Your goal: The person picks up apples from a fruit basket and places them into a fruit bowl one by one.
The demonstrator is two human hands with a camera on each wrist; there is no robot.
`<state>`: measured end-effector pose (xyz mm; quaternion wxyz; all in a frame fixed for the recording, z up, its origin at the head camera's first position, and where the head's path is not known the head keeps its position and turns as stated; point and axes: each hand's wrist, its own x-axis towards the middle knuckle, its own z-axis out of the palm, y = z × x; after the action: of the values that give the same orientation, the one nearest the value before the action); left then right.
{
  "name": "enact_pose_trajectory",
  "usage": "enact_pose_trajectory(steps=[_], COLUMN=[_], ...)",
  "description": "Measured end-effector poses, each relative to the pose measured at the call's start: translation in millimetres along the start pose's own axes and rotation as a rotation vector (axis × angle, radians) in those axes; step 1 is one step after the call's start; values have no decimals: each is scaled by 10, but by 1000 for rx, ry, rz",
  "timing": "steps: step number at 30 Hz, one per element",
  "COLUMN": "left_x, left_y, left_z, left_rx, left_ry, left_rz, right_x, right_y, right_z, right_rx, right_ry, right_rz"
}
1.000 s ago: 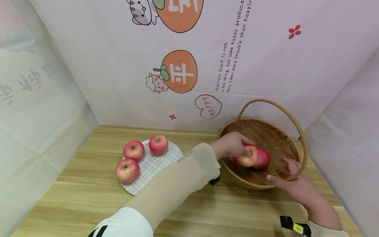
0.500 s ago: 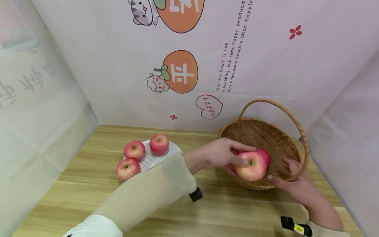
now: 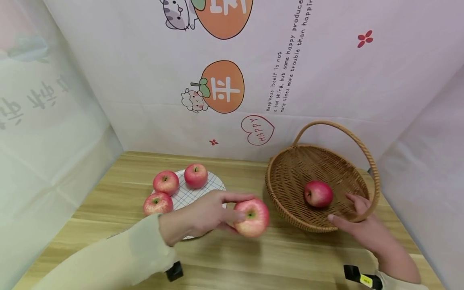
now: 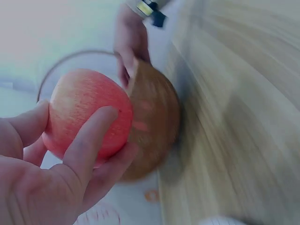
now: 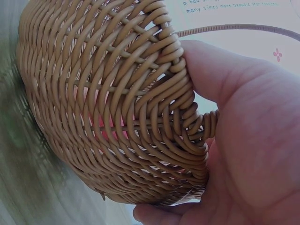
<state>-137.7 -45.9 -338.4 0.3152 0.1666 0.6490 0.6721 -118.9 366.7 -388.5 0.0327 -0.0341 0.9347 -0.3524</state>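
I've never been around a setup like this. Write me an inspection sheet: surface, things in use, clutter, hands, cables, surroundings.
Surface: wood-grain table.
Things in use: three apples on the checked plate; one apple in the wicker basket; one held apple.
Clutter: nothing seen.
Left hand: holds the held apple above the table, between plate and basket.
Right hand: grips the basket's rim near one end of its handle.
Wrists: black gear on each.
Cables: nothing seen.
Surroundings: white backdrop behind the table, printed with orange cartoons, lettering and a "HAPPY" heart.
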Motion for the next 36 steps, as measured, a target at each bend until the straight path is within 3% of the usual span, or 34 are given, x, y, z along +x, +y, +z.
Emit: enact_pose_trajectory(steps=[4,8,14,21,24,32,36], left_x=[-237,-410,-512,-416,-342,-137,-61], left_y=[-129,-276,-444,-527,-553,-628,-651], left_z=[-249,-455,-632,-681,-696,-798,-837], left_rx=[61,53,38,144,150,62,70], left_ry=[75,147,281,462,511,547,573], left_rz=[-23,-33,-35,-65,-76,-69,-79], right_x=[-7,-10,-8,-4,-2,4,13], right_y=[16,17,5,27,38,6,-28], right_z=[-18,-26,-37,-22,-15,-14,-15], right_rx=[-11,-17,-7,-8,-18,-34,-18], right_ry=[1,-2,-6,-2,4,-6,-15], right_rz=[5,14,22,24,18,9,12])
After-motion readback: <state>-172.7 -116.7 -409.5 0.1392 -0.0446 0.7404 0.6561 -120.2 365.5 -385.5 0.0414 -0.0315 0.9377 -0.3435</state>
